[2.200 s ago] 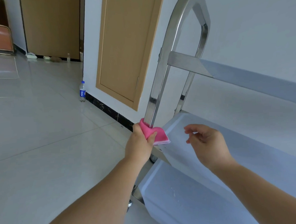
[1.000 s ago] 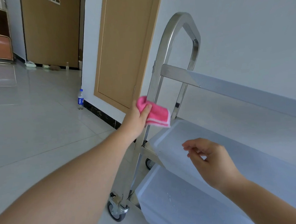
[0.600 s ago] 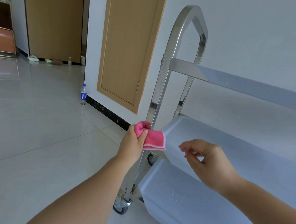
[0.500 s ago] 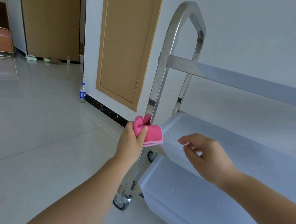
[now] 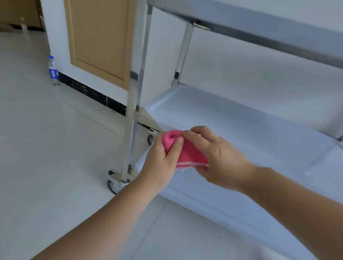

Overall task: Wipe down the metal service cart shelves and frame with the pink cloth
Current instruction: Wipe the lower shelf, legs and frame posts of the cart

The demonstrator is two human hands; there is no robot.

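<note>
In the middle of the frame, the pink cloth point(image 5: 188, 155) is held by both hands, in front of the cart and away from its metal post. The left hand point(image 5: 162, 160) is wrapped around the bunched left end of the cloth, with the thumb pressed on top. The right hand point(image 5: 217, 157) is curled over the right side of the cloth, and its lower edge, with a pale stripe, is pinched from below. The metal service cart point(image 5: 266, 136) is seen on the right side of the frame. Its top shelf point(image 5: 261, 31) runs across the upper right, and the middle shelf point(image 5: 246, 126) lies just behind the hands. A shiny upright post point(image 5: 134, 92) of the frame stands left of the hands, and a wheel point(image 5: 114, 184) is fixed at its foot on the pale tiled floor point(image 5: 38, 146). A small plastic bottle point(image 5: 53, 70) with a blue cap and a blue label stands on the floor by the wall at the upper left. The writing on the label is too small and blurred to be read. A wooden door panel point(image 5: 100, 38) is seen at the top, left of the post.
</note>
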